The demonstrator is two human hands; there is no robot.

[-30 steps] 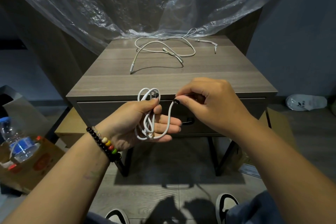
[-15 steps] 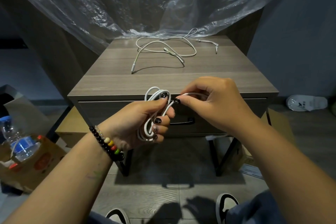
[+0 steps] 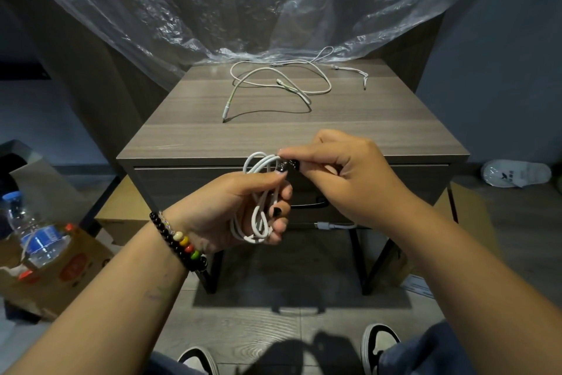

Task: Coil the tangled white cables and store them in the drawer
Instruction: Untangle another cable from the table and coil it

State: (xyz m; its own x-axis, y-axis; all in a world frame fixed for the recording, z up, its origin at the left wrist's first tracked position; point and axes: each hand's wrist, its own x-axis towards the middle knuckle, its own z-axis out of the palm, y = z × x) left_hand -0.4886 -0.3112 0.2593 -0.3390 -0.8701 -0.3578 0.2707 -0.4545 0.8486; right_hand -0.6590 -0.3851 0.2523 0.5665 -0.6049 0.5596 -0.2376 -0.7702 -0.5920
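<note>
- A clear plastic sheet (image 3: 243, 3) is hanging behind the nightstand, its lower edge lying on the far edge of the surface (image 3: 289, 131)
- The surface is carrying a loose white cable (image 3: 273, 82) sprawling in open loops near its far edge, with a thinner white cable (image 3: 349, 69) trailing toward the far right corner
- The drawer (image 3: 188, 186) under the front edge of the surface is sitting closed, its dark handle (image 3: 307, 204) partly hidden by the hands
- A cardboard box (image 3: 60, 271) is sitting on the floor to the left, holding a plastic water bottle (image 3: 33, 234)
- The left hand (image 3: 231, 213), with a beaded bracelet (image 3: 179, 240) on its wrist, is curling its fingers round a coiled white cable (image 3: 258, 201) in front of the drawer
- The right hand (image 3: 340, 174) is pinching the top of that coil between thumb and fingertips, just at the front edge of the surface
- A free end with a plug (image 3: 324, 225) is hanging out below the right hand
</note>
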